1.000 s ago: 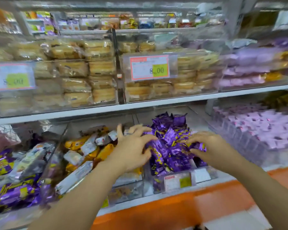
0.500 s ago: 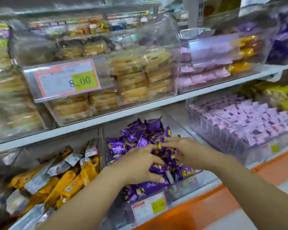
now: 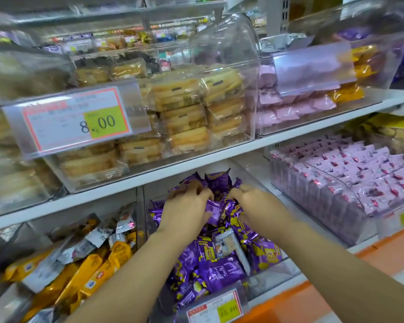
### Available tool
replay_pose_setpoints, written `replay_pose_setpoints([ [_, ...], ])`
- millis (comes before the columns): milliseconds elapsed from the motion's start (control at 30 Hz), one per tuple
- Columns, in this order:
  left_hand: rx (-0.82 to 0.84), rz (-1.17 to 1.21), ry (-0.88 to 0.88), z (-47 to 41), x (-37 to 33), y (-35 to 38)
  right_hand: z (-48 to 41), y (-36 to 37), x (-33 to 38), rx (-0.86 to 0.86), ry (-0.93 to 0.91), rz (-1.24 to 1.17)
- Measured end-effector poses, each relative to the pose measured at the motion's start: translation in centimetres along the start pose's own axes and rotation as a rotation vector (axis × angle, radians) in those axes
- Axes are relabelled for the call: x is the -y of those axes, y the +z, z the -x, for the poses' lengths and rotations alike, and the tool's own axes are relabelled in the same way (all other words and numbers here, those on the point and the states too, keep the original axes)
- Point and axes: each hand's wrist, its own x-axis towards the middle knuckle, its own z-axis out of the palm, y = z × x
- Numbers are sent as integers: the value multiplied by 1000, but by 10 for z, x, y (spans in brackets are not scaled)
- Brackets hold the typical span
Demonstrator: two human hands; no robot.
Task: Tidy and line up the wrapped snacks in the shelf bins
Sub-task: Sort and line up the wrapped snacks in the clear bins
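Purple snacks (image 3: 222,269) are piled in the clear bin (image 3: 274,273) under the white shelf (image 3: 117,194). One pack is pinched by the left hand (image 3: 187,212). The right hand (image 3: 251,206) is curled into the pile; what it holds cannot be told.

The left forearm (image 3: 135,271) and right forearm (image 3: 336,262), both bare, are extending forward from the lower edge and converging toward the centre. The left hand (image 3: 187,207) is lying knuckles-up, fingers (image 3: 197,190) curling downward; the right hand (image 3: 253,202) is mirroring it just beside. Both sets of fingertips are digging into purple wrapped snacks (image 3: 222,269); whether either hand is gripping a packet is unclear.
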Motion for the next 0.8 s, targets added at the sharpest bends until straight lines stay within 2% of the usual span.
replay_pose_setpoints([
  [100, -48, -44, -35, -4, -3, -5, -4, 5, 0, 2, 38, -80],
  [200, -30, -65, 96, -2, -5, -6, 1, 2, -3, 86, 1, -274],
  [333, 151, 133, 232, 2, 8, 2, 9, -8, -1, 200, -61, -319],
  [467, 366, 259, 253, 10, 8, -2, 12, -3, 13, 365, -115, -222],
  [567, 533, 256, 231, 16, 3, 4, 10, 1, 19, 440, -99, -190],
  [800, 639, 146, 174, 2, -11, 12, 12, 7, 20, 494, -38, -327],
])
